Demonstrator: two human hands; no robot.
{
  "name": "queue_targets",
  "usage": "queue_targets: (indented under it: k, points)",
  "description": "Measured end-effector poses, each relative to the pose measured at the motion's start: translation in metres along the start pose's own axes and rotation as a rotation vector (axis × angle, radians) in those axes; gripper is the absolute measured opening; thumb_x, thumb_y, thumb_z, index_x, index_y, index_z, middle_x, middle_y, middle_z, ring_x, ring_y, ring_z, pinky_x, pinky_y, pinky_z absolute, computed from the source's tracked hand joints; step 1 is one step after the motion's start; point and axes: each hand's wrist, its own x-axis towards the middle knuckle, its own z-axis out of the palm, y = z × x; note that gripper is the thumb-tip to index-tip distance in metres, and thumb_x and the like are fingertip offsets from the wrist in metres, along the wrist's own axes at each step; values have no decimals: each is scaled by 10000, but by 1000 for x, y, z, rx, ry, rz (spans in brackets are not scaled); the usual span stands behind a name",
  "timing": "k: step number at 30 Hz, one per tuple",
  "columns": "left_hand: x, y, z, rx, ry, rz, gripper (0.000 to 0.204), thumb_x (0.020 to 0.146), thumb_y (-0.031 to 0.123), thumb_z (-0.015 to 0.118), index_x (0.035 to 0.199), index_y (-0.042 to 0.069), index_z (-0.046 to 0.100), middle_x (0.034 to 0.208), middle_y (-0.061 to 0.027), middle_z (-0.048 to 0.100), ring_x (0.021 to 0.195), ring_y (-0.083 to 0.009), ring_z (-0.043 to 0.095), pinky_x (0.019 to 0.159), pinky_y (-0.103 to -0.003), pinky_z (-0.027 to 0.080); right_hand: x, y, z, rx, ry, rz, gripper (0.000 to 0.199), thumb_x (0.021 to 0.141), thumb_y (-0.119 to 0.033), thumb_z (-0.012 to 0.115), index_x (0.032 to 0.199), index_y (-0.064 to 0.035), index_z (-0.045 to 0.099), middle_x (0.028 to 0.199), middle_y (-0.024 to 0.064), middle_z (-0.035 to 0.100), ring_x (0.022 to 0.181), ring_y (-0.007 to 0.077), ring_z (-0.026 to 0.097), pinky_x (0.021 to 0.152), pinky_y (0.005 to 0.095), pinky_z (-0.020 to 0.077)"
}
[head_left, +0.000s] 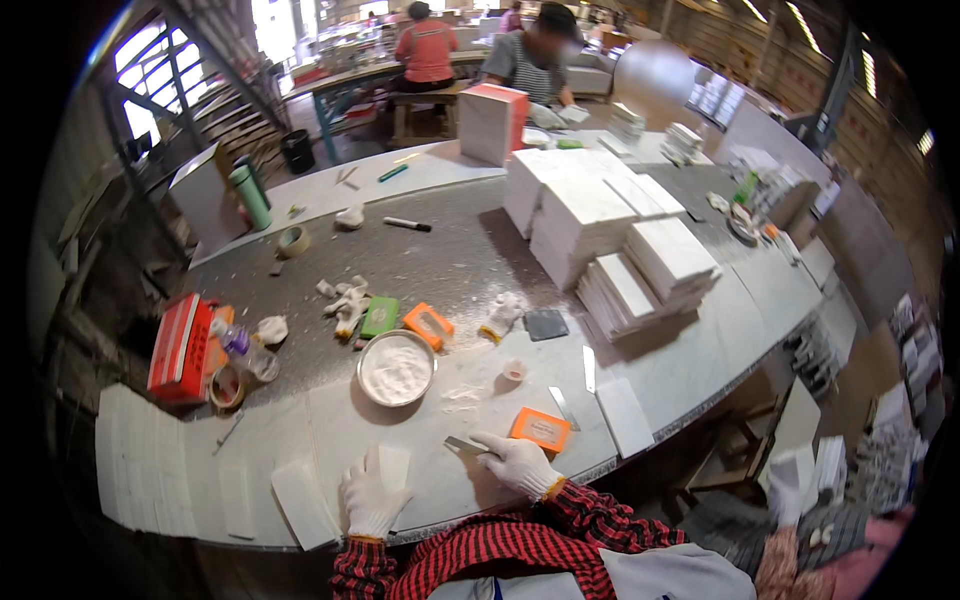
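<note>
My left hand (372,497), in a white knit glove, is at the near edge of the table, its fingers and thumb around a narrow white tile (396,462) lying flat. To its right, my gloved right hand (522,466) grips a flat metal scraper blade (463,445), which points left just above the tabletop. An orange box (541,429) lies beside the right hand. Beyond the hands stands a metal bowl (398,403) of white powder or paste, with white smears (461,398) on the table to its right. Another white tile (305,503) lies left of my left hand.
Tall stacks of white tiles (585,213) stand back right. Two loose blades (589,369) and a small cup (514,371) lie nearer. Rows of tiles (145,465) line the left edge. A red box (180,348) and bottle (250,352) stand left. A co-worker (530,70) works across the table.
</note>
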Motion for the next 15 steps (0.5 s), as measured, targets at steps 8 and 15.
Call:
queue_targets:
  k: [8, 15]
  points:
    - [6, 2, -19, -106, 5, 282, 1014, 635, 233, 862, 1518, 74, 387, 1272, -204, 587, 1183, -405, 535, 1019, -468, 460, -1, 1, -5, 10, 15, -14, 394, 907, -242, 635, 1298, -189, 640, 862, 174, 704, 766, 367, 693, 698, 459, 554]
    - [23, -2, 1, -178, 130, 384, 756, 775, 200, 737, 1457, 39, 453, 1283, -218, 583, 1176, -415, 533, 1020, -484, 445, 9, 17, -7, -283, -91, 24, 305, 928, -199, 576, 1211, -233, 685, 733, 176, 658, 639, 363, 656, 601, 467, 526]
